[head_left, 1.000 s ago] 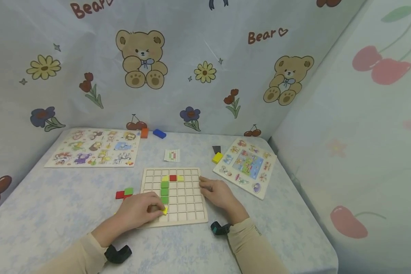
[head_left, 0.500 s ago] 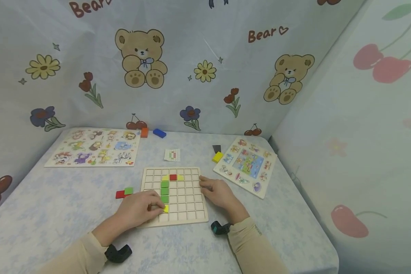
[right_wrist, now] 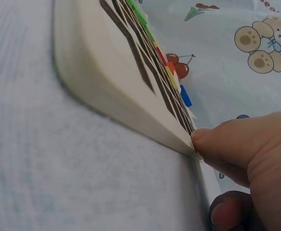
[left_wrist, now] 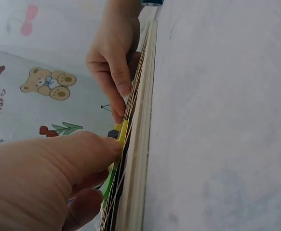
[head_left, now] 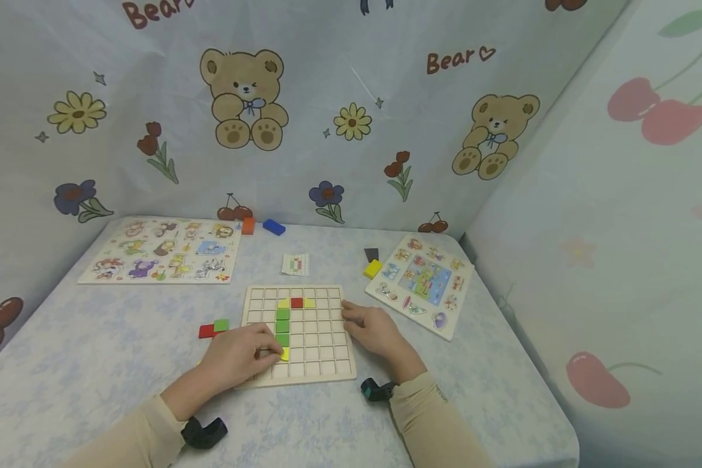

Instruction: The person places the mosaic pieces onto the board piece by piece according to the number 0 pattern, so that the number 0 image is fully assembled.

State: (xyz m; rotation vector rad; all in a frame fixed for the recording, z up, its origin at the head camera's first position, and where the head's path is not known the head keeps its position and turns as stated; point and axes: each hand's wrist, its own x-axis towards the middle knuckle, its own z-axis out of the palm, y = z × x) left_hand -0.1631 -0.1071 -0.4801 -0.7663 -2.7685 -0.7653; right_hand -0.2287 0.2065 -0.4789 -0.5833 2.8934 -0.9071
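While the grid board (head_left: 297, 335) lies at the middle of the worktop (head_left: 339, 422), the left hand (head_left: 237, 356) rests on its 7 o'clock corner, its fingertips curled together onto a yellow tile (head_left: 284, 353) set in a cell just below the green column (head_left: 282, 327). From the left wrist view the thumb presses down on that tile's edge (left_wrist: 123, 132). The right hand (head_left: 373, 330) lies at the board's 3 o'clock edge, thumb tip against the rim and fingers loosely bent, gripping nothing. A red tile (head_left: 296, 303) sits at the column's top between two yellow ones. Loose red and green tiles (head_left: 213, 329) lie at 9 o'clock just off the board, a card (head_left: 295, 264) at 12 o'clock, an animal puzzle (head_left: 162, 251) at 10 o'clock, another puzzle (head_left: 422, 283) at 2 o'clock.
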